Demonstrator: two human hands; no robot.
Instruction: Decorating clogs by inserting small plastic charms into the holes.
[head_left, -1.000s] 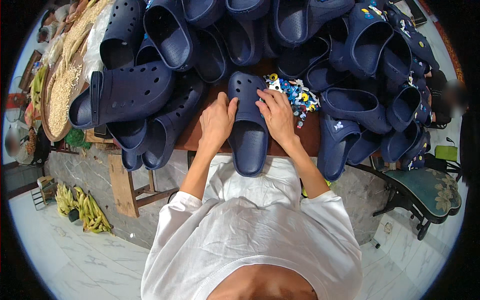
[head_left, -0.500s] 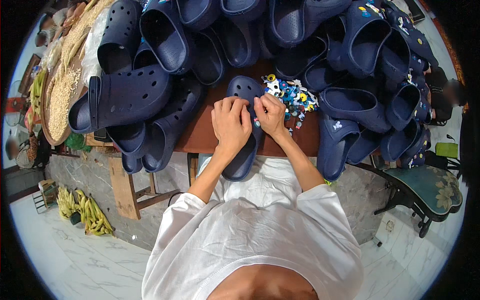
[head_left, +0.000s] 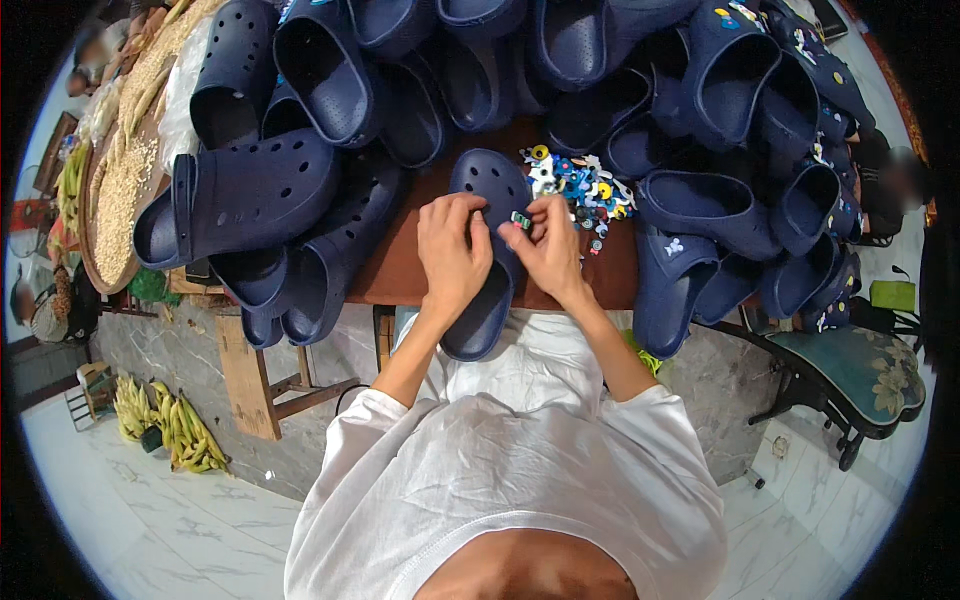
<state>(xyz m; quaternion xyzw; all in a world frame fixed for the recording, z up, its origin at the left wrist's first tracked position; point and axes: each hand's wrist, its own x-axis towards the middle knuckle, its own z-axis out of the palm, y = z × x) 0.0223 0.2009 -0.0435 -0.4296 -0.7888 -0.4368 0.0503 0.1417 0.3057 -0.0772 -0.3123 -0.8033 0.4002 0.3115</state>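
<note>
Curling left hand (head_left: 452,250): half closing, fingers bending over the left side of a dark blue clog (head_left: 495,195); cannot tell if it is gripping or only touching.
Right hand (head_left: 550,250): partly closing at the clog's right side, thumb and fingertips bunching beside a small green-and-white charm (head_left: 521,219); cannot tell if it is pinching it.
Clog in work: lying between both hands, toe pointing far, heel overhanging the near edge of the brown table (head_left: 395,272).
Loose charms (head_left: 585,190): heaping on the table, just beyond the right hand.
Left clogs (head_left: 255,195): stacking up, plain.
Right clogs (head_left: 705,210): crowding together, some bearing charms.
Far left: pale kernels (head_left: 128,190) are spreading beyond the clogs.
Near left: yellow-green bananas (head_left: 185,430) are lying on the floor.
</note>
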